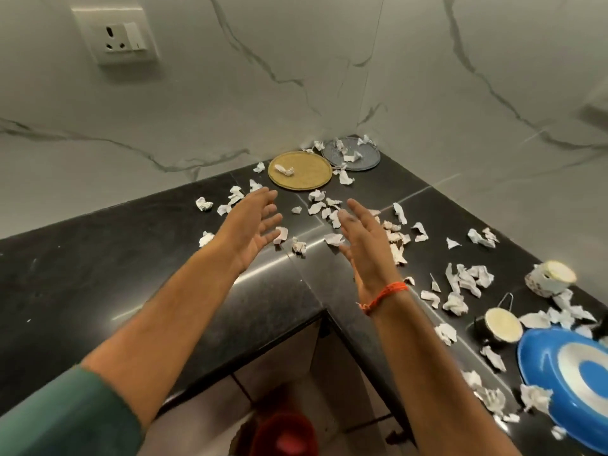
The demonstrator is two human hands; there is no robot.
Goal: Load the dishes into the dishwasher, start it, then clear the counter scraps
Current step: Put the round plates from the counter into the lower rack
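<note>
Paper scraps [329, 209] lie strewn over the black desk [98, 258], under and beyond the fingers of both hands. The left hand [253, 222] and right hand [365, 245] hover palms inward, fingers straight and spread, holding nothing. Past the fingertips sit a yellow plate [306, 176] and a grey plate [365, 159].

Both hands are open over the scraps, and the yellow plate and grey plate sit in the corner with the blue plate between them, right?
Not quite. The head view shows the blue plate far off at the right counter edge; the yellow plate and grey plate touch. Left hand and right hand are open over the scraps.
</note>
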